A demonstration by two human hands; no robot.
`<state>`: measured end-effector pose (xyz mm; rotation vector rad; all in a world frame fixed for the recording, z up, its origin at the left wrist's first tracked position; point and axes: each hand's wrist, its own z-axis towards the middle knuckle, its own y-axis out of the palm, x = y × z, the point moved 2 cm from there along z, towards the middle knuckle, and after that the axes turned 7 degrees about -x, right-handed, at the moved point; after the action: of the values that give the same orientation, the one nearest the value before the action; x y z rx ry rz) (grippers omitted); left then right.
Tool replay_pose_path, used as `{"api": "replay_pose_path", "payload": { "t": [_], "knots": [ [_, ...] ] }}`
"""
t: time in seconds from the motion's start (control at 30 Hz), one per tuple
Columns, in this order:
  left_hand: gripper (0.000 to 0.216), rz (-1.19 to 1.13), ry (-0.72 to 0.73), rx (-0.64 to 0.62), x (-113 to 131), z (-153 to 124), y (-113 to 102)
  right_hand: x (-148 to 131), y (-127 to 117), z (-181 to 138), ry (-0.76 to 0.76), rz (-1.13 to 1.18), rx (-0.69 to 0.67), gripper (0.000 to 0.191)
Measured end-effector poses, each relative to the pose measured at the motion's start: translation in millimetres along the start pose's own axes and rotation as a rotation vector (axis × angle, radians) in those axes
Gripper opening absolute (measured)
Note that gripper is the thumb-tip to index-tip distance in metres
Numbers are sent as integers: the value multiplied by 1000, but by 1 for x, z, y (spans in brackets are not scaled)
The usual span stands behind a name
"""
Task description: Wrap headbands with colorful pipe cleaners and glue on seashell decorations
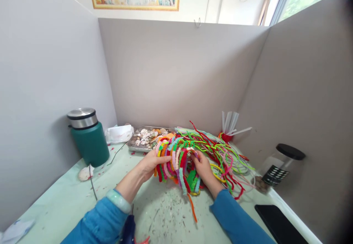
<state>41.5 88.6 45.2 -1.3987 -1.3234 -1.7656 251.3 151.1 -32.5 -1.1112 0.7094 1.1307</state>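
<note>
A thick bundle of fuzzy, many-coloured pipe cleaners (pixel 176 159), bent into loops, is held up between my two hands just above the table. My left hand (pixel 151 164) grips its left side, with the thumb laid across the front. On the right side, my right hand (pixel 203 165) has its fingers closed on the loops; the fingertips are partly hidden. An orange pipe cleaner end (pixel 192 209) hangs down below the bundle. Directly behind and to the right lies a tangled heap of loose pipe cleaners (pixel 220 154) in green, red, pink and yellow.
A metal tray (pixel 140 149) of shells stands at the back. To the left are a green flask (pixel 92 141), a shell (pixel 85 173) and white tissue (pixel 119 133). White strips (pixel 230 122), a jar (pixel 278 170) and a black phone-like slab (pixel 278 223) are on the right. Grey partitions (pixel 179 71) enclose the table.
</note>
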Motion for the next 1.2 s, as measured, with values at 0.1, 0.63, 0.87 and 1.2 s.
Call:
{"api": "replay_pose_path", "payload": {
  "t": [0.1, 0.63, 0.87, 1.2],
  "knots": [
    [38, 73, 25, 22, 0, 1, 3, 2, 1, 1, 0, 15, 9, 24],
    [40, 39, 5, 108, -6, 9, 7, 0, -2, 0, 23, 172, 41, 26],
    [35, -28, -44, 41, -7, 8, 9, 0, -1, 0, 32, 164, 53, 23],
    [36, 109, 2, 138, -8, 15, 17, -4, -2, -2, 31, 160, 78, 25]
  ]
}}
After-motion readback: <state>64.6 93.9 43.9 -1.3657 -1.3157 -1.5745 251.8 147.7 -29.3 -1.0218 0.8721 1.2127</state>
